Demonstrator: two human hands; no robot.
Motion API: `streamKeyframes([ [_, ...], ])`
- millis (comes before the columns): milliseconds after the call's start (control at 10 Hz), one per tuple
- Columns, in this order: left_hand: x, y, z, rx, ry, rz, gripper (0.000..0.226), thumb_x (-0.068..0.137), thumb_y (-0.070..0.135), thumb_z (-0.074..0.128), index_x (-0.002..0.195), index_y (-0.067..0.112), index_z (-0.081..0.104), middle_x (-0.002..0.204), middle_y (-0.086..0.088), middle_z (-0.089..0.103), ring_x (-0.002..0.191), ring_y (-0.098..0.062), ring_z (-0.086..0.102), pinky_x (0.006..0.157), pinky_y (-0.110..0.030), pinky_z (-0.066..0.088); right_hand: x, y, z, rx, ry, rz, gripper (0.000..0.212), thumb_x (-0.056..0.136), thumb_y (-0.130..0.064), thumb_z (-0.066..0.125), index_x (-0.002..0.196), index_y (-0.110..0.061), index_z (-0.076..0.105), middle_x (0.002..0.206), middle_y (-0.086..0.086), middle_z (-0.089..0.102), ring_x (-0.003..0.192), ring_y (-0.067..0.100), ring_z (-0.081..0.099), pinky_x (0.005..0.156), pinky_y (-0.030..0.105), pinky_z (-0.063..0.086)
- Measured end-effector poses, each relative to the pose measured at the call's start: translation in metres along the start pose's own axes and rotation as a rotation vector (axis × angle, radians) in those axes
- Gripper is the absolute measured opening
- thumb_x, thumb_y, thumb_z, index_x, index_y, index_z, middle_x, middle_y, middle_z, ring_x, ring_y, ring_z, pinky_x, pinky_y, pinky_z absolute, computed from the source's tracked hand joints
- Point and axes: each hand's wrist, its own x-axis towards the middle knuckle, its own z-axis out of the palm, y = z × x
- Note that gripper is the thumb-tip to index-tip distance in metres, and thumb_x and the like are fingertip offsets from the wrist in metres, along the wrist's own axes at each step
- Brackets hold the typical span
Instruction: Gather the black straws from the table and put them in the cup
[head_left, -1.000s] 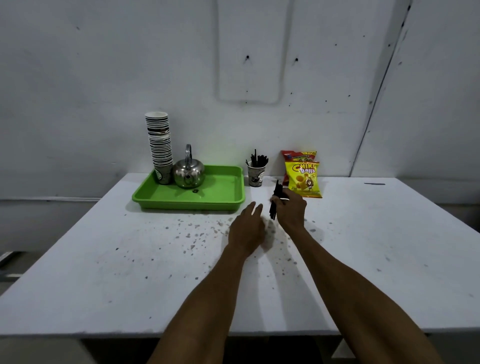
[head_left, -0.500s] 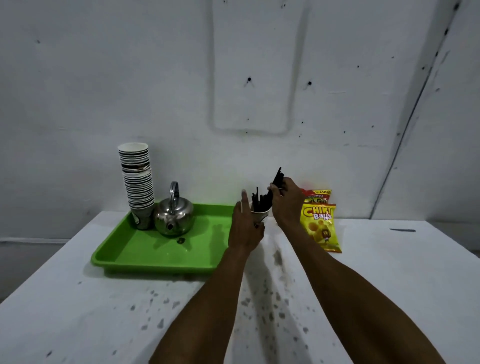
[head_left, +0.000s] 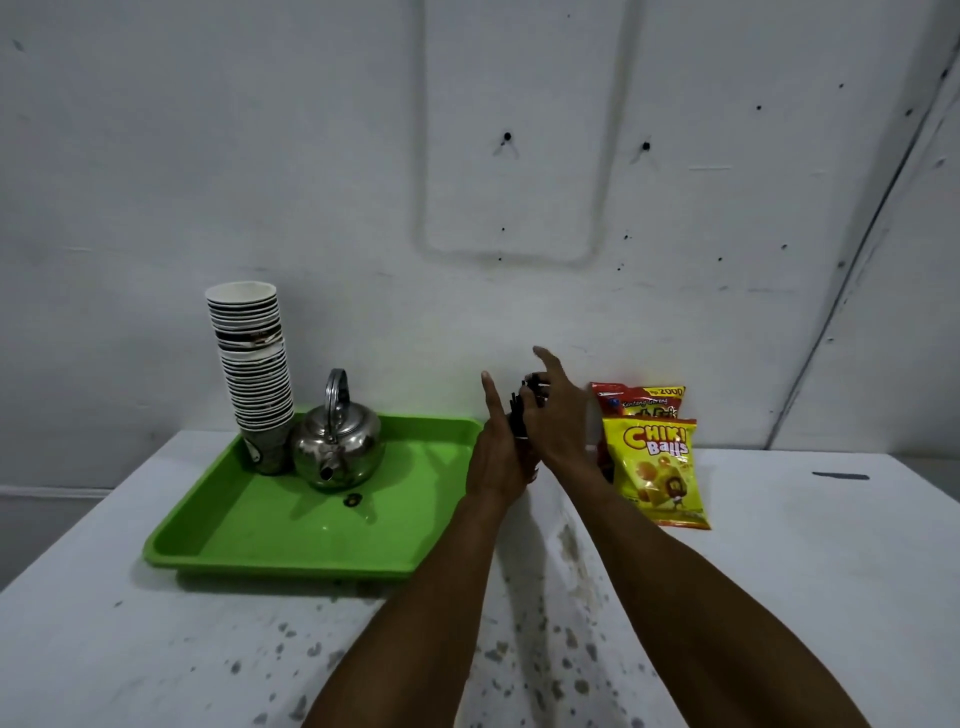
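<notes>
We look down over a white table, speckled with dark spots near its front edge, set against a pale wall; at the far left sits a bright green tray, and in its back left corner stands a tall stack of paper cups, upright, with a shiny metal kettle just beside it on the right, its spout toward us and its handle raised; a small dark object lies on the tray floor in front of the kettle, too small for us to identify; moving right, both bare forearms reach away from us to the spot just past the tray's right edge; our left hand is edge-on with the fingers straight and pointing up, open, pressed beside the cup, of which only a sliver shows between the hands; the black straws stand bunched in that cup, their tips poking up between the two hands; our right hand curves over and around the straws from the right, fingers spread and loosely bent, and we cannot tell whether it grips them or only touches them; to the right of the hands, two snack packets lean near the wall, a yellow one in front of a red one; far right, a thin dark mark lies on the table.
</notes>
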Motion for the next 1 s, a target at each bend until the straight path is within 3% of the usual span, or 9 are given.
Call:
streamKeyframes([
  [100, -0.001, 0.001, -0.002, 0.01, -0.005, -0.006, 0.129, 0.075, 0.008, 0.071, 0.145, 0.019, -0.037, 0.099, -0.011, 0.075, 0.078, -0.027, 0.069, 0.069, -0.046, 0.058, 0.001, 0.002, 0.003, -0.07, 0.021, -0.048, 0.021, 0.082, -0.006, 0.065, 0.102, -0.008, 0.072, 0.097, 0.009, 0.074, 0.088, 0.022, 0.071, 0.081, 0.038, 0.059],
  [200, -0.002, 0.002, -0.002, 0.03, 0.001, -0.001, 0.128, 0.075, 0.004, 0.07, 0.145, 0.015, -0.036, 0.09, -0.013, 0.074, 0.07, -0.027, 0.067, 0.064, -0.044, 0.057, -0.002, 0.004, 0.004, -0.221, -0.055, -0.087, 0.012, 0.083, -0.013, 0.065, 0.086, -0.008, 0.075, 0.089, 0.007, 0.075, 0.082, 0.023, 0.071, 0.072, 0.029, 0.054],
  [300, -0.001, 0.002, -0.001, 0.032, 0.001, 0.0, 0.13, 0.073, 0.003, 0.071, 0.145, 0.016, -0.037, 0.089, -0.013, 0.074, 0.069, -0.027, 0.067, 0.062, -0.045, 0.057, -0.004, 0.006, 0.003, -0.254, -0.096, -0.089, 0.013, 0.084, -0.014, 0.064, 0.084, -0.008, 0.075, 0.087, 0.007, 0.075, 0.079, 0.023, 0.07, 0.07, 0.029, 0.051],
  [500, -0.006, 0.003, -0.007, 0.001, 0.002, 0.027, 0.128, 0.077, 0.016, 0.072, 0.145, 0.018, -0.036, 0.108, -0.009, 0.073, 0.087, -0.026, 0.07, 0.075, -0.043, 0.058, -0.004, -0.004, -0.009, -0.172, -0.012, -0.111, 0.012, 0.086, -0.011, 0.064, 0.09, -0.007, 0.074, 0.092, 0.007, 0.075, 0.086, 0.022, 0.07, 0.077, 0.029, 0.053],
  [600, -0.012, 0.007, -0.022, 0.098, -0.062, 0.018, 0.132, 0.076, 0.028, 0.076, 0.146, 0.014, -0.034, 0.132, -0.014, 0.06, 0.114, -0.032, 0.059, 0.092, -0.047, 0.054, -0.006, -0.011, -0.022, -0.212, -0.006, -0.097, 0.017, 0.088, -0.015, 0.062, 0.1, -0.009, 0.074, 0.102, 0.005, 0.074, 0.095, 0.019, 0.069, 0.082, 0.023, 0.049],
  [700, -0.019, 0.018, -0.034, 0.233, -0.125, -0.029, 0.129, 0.077, 0.029, 0.078, 0.149, 0.005, -0.026, 0.145, -0.022, 0.042, 0.129, -0.037, 0.044, 0.104, -0.048, 0.045, -0.01, -0.016, -0.028, -0.24, -0.026, -0.047, 0.02, 0.089, -0.018, 0.061, 0.106, -0.012, 0.071, 0.108, 0.005, 0.072, 0.101, 0.021, 0.066, 0.085, 0.025, 0.046],
  [800, -0.027, 0.036, -0.062, 0.429, -0.276, -0.053, 0.107, 0.088, 0.035, 0.066, 0.152, -0.001, -0.011, 0.157, -0.027, 0.019, 0.146, -0.041, 0.02, 0.119, -0.047, 0.028, -0.012, -0.027, -0.042, -0.305, -0.084, 0.033, 0.025, 0.089, -0.021, 0.059, 0.112, -0.015, 0.066, 0.109, 0.007, 0.068, 0.104, 0.025, 0.063, 0.086, 0.034, 0.048],
  [1000, -0.064, 0.054, -0.086, 0.591, -0.353, -0.056, 0.079, 0.096, 0.043, 0.049, 0.153, 0.0, 0.013, 0.16, -0.023, 0.017, 0.15, -0.035, 0.015, 0.118, -0.047, 0.027, -0.055, -0.033, -0.069, -0.541, -0.205, 0.024, 0.027, 0.09, -0.016, 0.051, 0.114, -0.011, 0.062, 0.11, 0.013, 0.062, 0.107, 0.031, 0.058, 0.085, 0.039, 0.049],
])
